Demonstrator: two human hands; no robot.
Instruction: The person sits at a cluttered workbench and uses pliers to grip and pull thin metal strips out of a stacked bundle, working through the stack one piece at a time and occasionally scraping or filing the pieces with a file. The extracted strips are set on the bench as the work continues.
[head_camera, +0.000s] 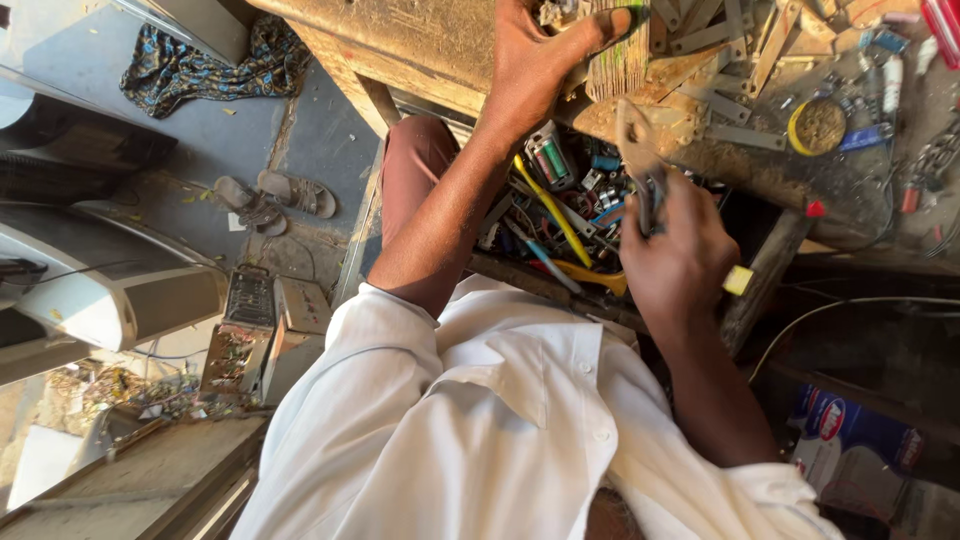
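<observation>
My left hand (530, 60) is clamped over the bench edge, thumb stretched out flat along the top of a small ribbed wooden block (617, 62); the other fingers wrap down out of sight, so I judge the grip is there to pin the block against the bench so it cannot slide. My right hand (675, 255) is closed around the handles of a pair of pliers (640, 165), fist tight, the worn metal nose pointing up toward the underside of the block and just beside it, though I cannot tell whether the nose actually touches. Held low and close to my body, probably for leverage. A yellow stub (738, 280) shows at the outer edge of that fist; what it belongs to is unclear. Between my forearms sits an open drawer (560, 215) crammed with tools: a yellow-handled one, blue-handled bits, small metal parts, all within easy reach. The wooden workbench (420, 40) above is scarred and dusty, with flat metal strips (720, 35), a round yellow-rimmed tin (817, 127) and loose keys scattered to the right. Further out, on the floor to the left, a pair of sandals (275, 198), a patterned cloth (200, 65) and an opened circuit board casing (245, 335). White shirt below.
</observation>
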